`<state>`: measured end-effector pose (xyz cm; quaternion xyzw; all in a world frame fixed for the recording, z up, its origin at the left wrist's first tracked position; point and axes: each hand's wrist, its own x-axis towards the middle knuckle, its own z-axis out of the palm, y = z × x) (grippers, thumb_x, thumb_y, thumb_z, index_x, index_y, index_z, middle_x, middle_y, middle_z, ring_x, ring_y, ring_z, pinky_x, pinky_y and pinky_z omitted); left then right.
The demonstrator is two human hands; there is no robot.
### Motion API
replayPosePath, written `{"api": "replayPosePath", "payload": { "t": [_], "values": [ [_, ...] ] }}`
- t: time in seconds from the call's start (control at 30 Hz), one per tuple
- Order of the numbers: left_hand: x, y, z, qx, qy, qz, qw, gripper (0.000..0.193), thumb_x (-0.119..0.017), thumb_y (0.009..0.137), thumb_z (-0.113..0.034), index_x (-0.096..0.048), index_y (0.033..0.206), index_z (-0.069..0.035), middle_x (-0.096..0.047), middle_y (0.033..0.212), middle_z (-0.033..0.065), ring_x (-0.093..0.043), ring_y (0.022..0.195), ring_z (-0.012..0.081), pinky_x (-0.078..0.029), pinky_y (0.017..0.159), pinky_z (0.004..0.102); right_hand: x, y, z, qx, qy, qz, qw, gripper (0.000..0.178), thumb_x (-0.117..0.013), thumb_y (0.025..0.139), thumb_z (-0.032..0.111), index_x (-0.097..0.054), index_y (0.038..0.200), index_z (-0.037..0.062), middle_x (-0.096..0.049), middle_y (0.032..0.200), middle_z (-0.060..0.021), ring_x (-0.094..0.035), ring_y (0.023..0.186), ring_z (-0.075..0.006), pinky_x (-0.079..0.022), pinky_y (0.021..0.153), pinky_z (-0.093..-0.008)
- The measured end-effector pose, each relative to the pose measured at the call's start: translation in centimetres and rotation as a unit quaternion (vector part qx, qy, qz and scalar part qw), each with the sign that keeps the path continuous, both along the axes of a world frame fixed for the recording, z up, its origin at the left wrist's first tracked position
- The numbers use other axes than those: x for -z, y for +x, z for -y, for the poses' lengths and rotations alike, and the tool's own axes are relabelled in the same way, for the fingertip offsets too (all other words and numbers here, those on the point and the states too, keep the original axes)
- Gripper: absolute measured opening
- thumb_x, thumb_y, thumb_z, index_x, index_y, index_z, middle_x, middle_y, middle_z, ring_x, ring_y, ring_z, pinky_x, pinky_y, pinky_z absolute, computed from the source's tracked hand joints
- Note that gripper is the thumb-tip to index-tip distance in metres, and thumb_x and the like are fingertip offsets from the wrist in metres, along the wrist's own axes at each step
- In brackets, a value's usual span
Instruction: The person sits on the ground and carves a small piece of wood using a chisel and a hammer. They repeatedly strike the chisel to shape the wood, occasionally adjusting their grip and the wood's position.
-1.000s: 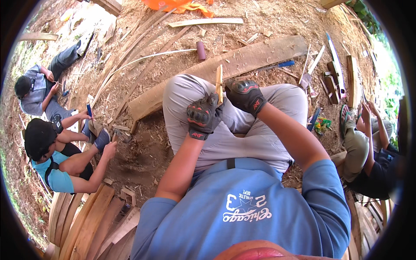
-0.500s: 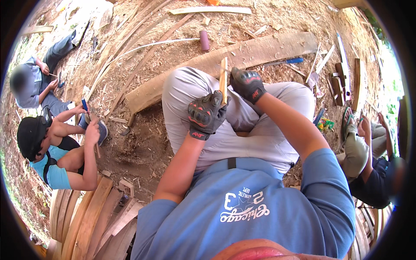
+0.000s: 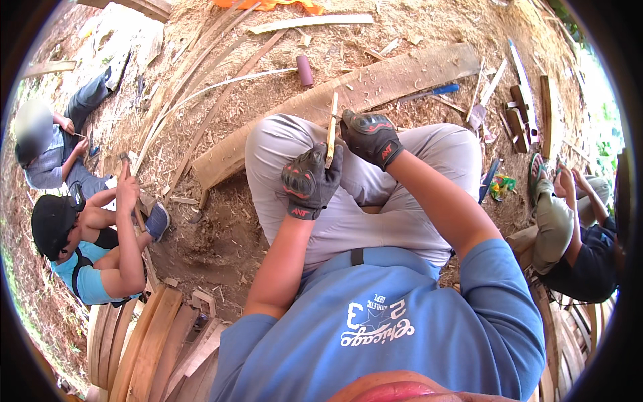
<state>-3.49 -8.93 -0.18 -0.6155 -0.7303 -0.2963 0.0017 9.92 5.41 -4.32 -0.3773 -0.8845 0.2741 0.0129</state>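
My left hand (image 3: 311, 177), in a dark glove with red markings, is closed around the lower end of a slim pale wood strip (image 3: 331, 124). The strip stands nearly upright over my crossed legs. Just right of it, my right hand (image 3: 370, 139), gloved the same way, is closed. A thin dark blade-like tip (image 3: 337, 116) juts from its fingers toward the strip's side; the handle is hidden in the glove.
A long wide plank (image 3: 268, 141) lies beyond my knees, with a reddish cylinder (image 3: 305, 70) and a blue-handled tool (image 3: 435, 91) near it. Curved boards (image 3: 151, 335) are stacked at lower left. People sit left and right; one at left grips a hammer (image 3: 127, 164).
The wood strip has turned and now shows a narrower side. My hands remain close together around it, the right slightly shifted. The nearer person at left has raised the hammer.
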Motion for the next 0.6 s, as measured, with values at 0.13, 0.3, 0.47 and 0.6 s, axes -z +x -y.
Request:
{"api": "replayPosePath", "payload": {
  "t": [0.13,0.3,0.47,0.6],
  "values": [
    [0.0,-0.1,0.2,0.007,0.02,-0.041,0.999,0.029,-0.076,0.095,-0.026,-0.062,0.111,-0.006,-0.071,0.077,0.0131,-0.07,0.063,0.0324,-0.054,0.057,0.0448,2.2,-0.1,-0.8,0.009,0.035,0.007,0.999,0.022,-0.054,0.098,0.025,-0.065,0.095,0.0055,-0.073,0.078,-0.0195,-0.073,0.071,-0.0385,-0.058,0.065,-0.0516],
    [1.0,-0.3,0.2,-0.016,0.058,-0.045,0.997,0.022,-0.081,0.09,-0.027,-0.068,0.096,-0.009,-0.07,0.074,0.0075,-0.068,0.06,0.0277,-0.052,0.054,0.0412,2.2,-0.4,-1.5,-0.019,0.004,0.017,1.0,0.022,-0.054,0.095,0.024,-0.067,0.091,0.0065,-0.074,0.082,-0.0193,-0.074,0.075,-0.0364,-0.058,0.067,-0.0508],
    [1.1,0.5,-0.4,-0.014,0.05,-0.041,0.998,0.026,-0.081,0.091,-0.026,-0.066,0.102,-0.008,-0.072,0.079,0.0107,-0.068,0.062,0.03,-0.054,0.056,0.044,10.7,1.2,-4.0,0.065,0.049,0.089,0.993,0.024,-0.054,0.093,0.023,-0.07,0.088,0.0056,-0.076,0.089,-0.0202,-0.075,0.082,-0.0372,-0.058,0.073,-0.0512],
    [0.9,-0.7,0.2,-0.068,0.004,0.002,0.998,0.027,-0.078,0.092,-0.024,-0.063,0.107,-0.006,-0.072,0.078,0.0141,-0.069,0.062,0.0348,-0.054,0.057,0.0478,7.0,0.6,-4.0,0.06,-0.038,0.101,0.992,0.03,-0.05,0.097,0.025,-0.07,0.101,0.0034,-0.076,0.1,-0.0243,-0.074,0.093,-0.0432,-0.058,0.082,-0.0532]
  ]
}}
